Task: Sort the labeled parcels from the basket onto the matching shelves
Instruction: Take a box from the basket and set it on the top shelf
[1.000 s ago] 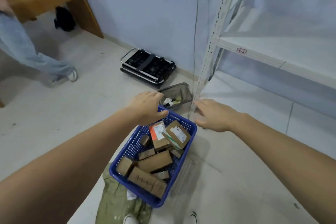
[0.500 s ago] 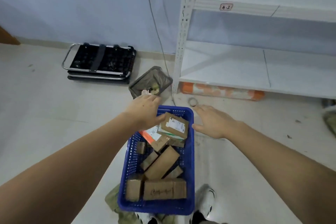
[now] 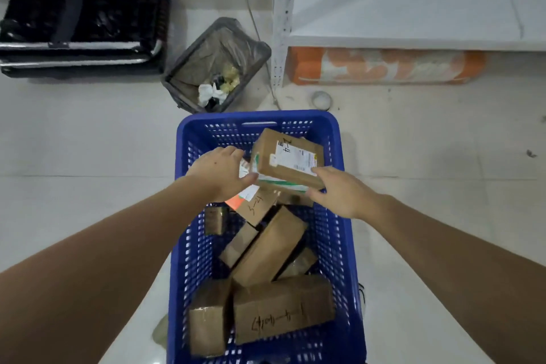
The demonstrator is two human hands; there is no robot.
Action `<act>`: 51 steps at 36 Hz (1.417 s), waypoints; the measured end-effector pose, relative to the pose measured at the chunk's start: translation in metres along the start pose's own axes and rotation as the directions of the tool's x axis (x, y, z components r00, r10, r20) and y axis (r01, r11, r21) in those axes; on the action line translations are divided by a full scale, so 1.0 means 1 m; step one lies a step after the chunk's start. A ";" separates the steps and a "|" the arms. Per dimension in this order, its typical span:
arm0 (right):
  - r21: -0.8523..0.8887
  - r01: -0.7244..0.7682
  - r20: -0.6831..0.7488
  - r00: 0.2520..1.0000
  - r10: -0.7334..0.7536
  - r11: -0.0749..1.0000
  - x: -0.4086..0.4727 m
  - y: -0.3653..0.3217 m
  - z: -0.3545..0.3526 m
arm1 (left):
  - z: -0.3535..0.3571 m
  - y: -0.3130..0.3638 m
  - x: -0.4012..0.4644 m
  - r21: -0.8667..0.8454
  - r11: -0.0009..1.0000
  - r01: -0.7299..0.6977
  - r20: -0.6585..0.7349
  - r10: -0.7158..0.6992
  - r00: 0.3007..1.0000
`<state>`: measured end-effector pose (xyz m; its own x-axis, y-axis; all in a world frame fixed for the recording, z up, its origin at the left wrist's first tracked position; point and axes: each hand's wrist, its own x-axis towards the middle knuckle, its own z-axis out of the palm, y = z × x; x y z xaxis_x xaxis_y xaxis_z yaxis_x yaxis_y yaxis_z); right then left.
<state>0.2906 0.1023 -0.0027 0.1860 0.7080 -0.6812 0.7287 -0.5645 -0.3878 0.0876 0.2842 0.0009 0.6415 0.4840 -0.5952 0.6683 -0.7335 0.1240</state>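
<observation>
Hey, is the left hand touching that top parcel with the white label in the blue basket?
Touching. In the head view, the left hand's thumb tip presses the near left edge of the top parcel, with no gap showing.

Both hands (image 3: 220, 173) (image 3: 344, 196) at labeled parcel (image 3: 288, 158)
</observation>
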 end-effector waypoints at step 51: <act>0.807 0.469 -0.487 0.872 -0.046 0.358 -0.304 -0.156 -0.389 | -0.429 0.160 -0.253 -0.964 0.112 -0.241 -0.258 -0.186 0.948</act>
<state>0.3765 0.1399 0.5067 0.4498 0.8500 -0.2743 -0.1843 -0.2122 -0.9597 0.1934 0.2494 0.5119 0.5814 0.7182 -0.3823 0.2833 0.2617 0.9226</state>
